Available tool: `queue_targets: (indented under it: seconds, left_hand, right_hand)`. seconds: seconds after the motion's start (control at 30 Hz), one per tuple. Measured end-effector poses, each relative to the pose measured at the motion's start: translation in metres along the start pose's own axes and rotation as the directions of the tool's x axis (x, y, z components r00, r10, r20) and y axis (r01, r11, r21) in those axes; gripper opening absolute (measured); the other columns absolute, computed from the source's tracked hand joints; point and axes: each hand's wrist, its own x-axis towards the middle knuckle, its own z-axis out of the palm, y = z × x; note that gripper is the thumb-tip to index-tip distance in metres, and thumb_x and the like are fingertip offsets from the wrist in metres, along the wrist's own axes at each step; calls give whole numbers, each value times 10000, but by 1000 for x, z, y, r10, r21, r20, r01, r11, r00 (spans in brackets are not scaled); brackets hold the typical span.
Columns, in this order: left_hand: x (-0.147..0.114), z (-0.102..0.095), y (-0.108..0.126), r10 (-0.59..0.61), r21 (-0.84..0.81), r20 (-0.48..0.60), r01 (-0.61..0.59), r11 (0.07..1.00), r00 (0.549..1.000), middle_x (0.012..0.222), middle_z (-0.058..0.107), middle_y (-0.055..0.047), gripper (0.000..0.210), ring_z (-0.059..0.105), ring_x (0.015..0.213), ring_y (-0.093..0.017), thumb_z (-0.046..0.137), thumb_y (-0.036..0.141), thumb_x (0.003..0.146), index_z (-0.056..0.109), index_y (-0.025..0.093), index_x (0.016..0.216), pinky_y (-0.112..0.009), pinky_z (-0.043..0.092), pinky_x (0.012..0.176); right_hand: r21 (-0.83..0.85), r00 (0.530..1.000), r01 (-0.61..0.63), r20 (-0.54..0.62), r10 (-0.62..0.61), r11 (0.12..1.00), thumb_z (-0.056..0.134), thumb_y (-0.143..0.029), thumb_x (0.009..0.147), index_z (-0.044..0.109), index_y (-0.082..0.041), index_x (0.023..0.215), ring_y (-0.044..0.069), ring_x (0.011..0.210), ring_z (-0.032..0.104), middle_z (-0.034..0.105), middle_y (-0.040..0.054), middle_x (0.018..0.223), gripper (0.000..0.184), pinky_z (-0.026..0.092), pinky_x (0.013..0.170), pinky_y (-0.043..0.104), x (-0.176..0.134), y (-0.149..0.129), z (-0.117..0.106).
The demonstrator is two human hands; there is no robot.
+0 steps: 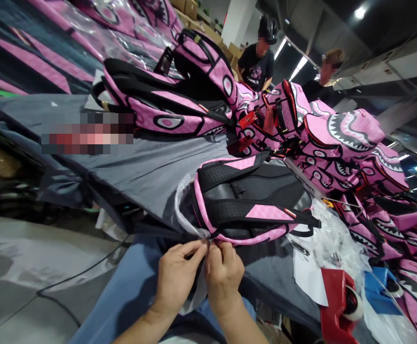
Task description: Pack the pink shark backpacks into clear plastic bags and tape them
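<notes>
A pink and black backpack (261, 200) lies on the grey cloth in front of me, its padded back and shoulder straps facing up. White wrapping (184, 210) curves around the loop at its left end and runs to my fingertips. My left hand (180, 272) pinches at the end of this wrapping, thumb against fingers. Close beside it, my right hand (225, 272) is closed at the same spot, knuckles up, against the backpack's near edge. A pale strip hangs between the hands. The exact point of grip is hidden by my fingers.
Another pink backpack (168, 119) lies further back on the grey cloth (133, 162). Pink shark-mouth bags (351, 134) are piled at right. Clear plastic (333, 239), a red tape dispenser (339, 306) and a blue one (383, 289) are nearby. Two people (256, 62) stand behind.
</notes>
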Motion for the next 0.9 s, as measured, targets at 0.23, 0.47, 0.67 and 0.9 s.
queue_targets:
  seconds: [0.23, 0.47, 0.67, 0.9]
  left_hand:
    - [-33, -12, 16, -117, -51, 219, 132, 990, 969, 1167, 771, -73, 576, 695, 1130, -328, 634, 601, 630, 805, 241, 1045, -433, 517, 1051]
    - [-26, -18, -5, -153, -239, 151, 186, 953, 977, 1076, 787, -97, 593, 660, 1161, -337, 791, 693, 569, 791, 240, 952, -417, 505, 1060]
    - [-7, 15, -12, -316, -525, 386, 488, 698, 867, 1005, 782, -74, 675, 705, 1051, -288, 952, 556, 445, 748, 173, 962, -360, 569, 937]
    - [-21, 23, -24, -376, -546, 487, 611, 574, 788, 909, 788, -47, 650, 720, 1003, -273, 1010, 484, 352, 780, 185, 881, -321, 585, 898]
  right_hand:
    - [60, 999, -37, 18, 36, 998, 325, -284, 1077, 596, -210, 840, 190, 635, 563, 660, 56, 778, 367, 364, 534, 318, 0, -1, -5]
    - [143, 995, -101, 5, 102, 984, 437, -204, 1064, 574, -221, 785, 157, 604, 562, 626, 9, 694, 310, 373, 573, 283, 0, 4, -5]
    - [258, 974, -225, 80, 212, 940, 400, -247, 1070, 600, -210, 823, 162, 631, 607, 658, 20, 727, 319, 392, 600, 274, -2, 1, -9]
    - [438, 901, -432, 239, 361, 788, 534, -201, 964, 697, -192, 869, 145, 655, 655, 723, 20, 773, 189, 430, 621, 237, -5, 9, -26]
